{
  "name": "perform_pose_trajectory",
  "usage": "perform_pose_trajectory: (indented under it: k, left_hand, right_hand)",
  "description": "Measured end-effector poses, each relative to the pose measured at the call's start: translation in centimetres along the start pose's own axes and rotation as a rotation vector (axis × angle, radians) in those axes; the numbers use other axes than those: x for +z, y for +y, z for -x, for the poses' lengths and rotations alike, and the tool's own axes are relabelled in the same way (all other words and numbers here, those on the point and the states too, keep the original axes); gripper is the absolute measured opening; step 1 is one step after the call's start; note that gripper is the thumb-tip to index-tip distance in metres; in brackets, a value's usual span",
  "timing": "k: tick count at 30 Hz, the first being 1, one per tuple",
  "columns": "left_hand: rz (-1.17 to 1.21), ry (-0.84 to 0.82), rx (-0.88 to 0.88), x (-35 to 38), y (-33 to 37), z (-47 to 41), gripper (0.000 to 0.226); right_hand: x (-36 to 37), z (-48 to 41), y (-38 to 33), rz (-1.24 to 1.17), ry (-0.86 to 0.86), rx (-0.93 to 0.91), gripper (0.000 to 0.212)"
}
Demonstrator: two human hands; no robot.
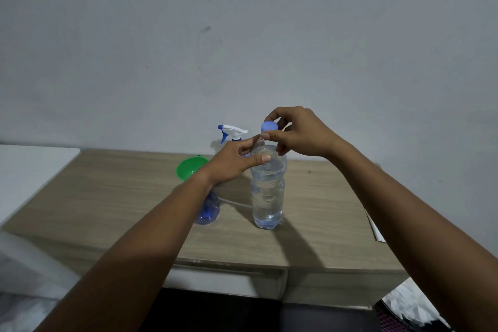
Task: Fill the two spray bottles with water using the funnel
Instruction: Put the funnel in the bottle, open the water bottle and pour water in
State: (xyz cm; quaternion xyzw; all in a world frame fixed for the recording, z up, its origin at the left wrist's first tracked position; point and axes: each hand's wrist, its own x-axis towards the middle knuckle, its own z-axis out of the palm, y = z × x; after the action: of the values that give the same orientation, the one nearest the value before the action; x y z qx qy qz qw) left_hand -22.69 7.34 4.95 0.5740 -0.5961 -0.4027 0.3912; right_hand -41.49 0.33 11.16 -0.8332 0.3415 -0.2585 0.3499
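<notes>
A clear plastic water bottle (pixel 267 197) stands upright on the wooden table (pixel 121 197), holding water. My right hand (pixel 299 132) pinches its blue cap (pixel 269 126) from above. My left hand (pixel 237 159) holds the bottle's shoulder, thumb across the front. Left of it, a blue-tinted spray bottle (pixel 208 209) stands with the green funnel (pixel 190 167) in its neck; my left forearm covers much of it. Behind my left hand, a second spray bottle shows only its white-and-blue trigger head (pixel 232 131).
A thin white tube (pixel 237 203) lies on the table between the two front bottles. A white surface (pixel 29 170) adjoins the table on the left. The wall rises just behind. Paper edges (pixel 376 229) lie at the table's right side.
</notes>
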Motion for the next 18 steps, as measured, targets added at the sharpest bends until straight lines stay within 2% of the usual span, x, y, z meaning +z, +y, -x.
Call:
perform_pose_trajectory:
  k: [4, 7, 10, 12, 15, 18]
  left_hand:
    - [0.01, -0.017, -0.002, 0.2, 0.3, 0.0, 0.065]
    - [0.01, -0.033, -0.001, 0.1, 0.3, 0.0, 0.066]
    - [0.022, -0.032, -0.01, 0.1, 0.0, 0.0, 0.075]
    - [0.023, -0.018, -0.003, 0.3, -0.1, 0.0, 0.074]
    - [0.042, 0.001, -0.007, 0.4, -0.4, -0.1, 0.069]
    - [0.058, 0.013, -0.018, 0.4, -0.6, -0.3, 0.073]
  right_hand:
    - [-1.0, 0.2, 0.1, -0.094, -0.128, 0.03, 0.023]
    - [-1.4, 0.1, 0.6, -0.144, -0.107, 0.028, 0.023]
    - [-0.5, 0.6, 1.3, -0.215, 0.003, 0.004, 0.026]
    - [0.8, 1.4, 2.5, -0.332, 0.166, 0.032, 0.028]
    - [3.7, 3.0, 6.4, -0.472, 0.399, 0.219, 0.024]
    - [8.0, 5.3, 12.2, -0.35, 0.408, 0.429, 0.021]
